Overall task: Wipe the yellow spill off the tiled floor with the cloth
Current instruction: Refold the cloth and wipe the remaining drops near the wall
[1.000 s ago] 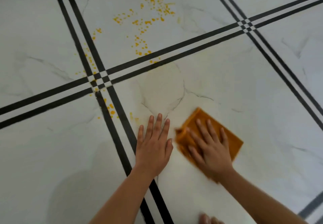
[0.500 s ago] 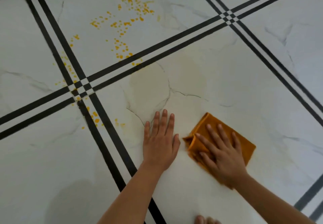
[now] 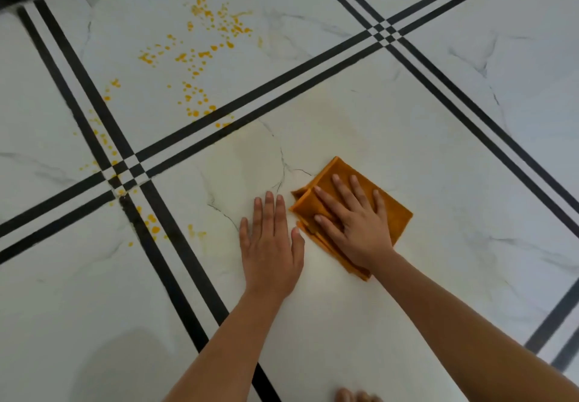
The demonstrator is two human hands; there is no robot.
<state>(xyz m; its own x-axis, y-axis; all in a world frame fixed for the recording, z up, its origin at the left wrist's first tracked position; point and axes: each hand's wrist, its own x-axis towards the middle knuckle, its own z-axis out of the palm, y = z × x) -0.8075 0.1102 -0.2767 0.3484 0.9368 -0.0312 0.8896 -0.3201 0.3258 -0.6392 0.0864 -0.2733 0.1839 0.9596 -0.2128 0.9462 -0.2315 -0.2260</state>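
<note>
Two sets of fingers (image 3: 327,201) lie straight: the right hand (image 3: 354,229) presses flat on the folded orange cloth (image 3: 393,213), and the left hand (image 3: 271,245) rests flat on the tiled floor (image 3: 438,150) just beside it. Yellow spill (image 3: 203,53) drops dot the tiles beyond, across the black stripes (image 3: 250,97).

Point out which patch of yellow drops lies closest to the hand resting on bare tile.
The faint little patch just left of the left hand, on the same tile. Every other patch lies on or beyond the black stripes.
</note>
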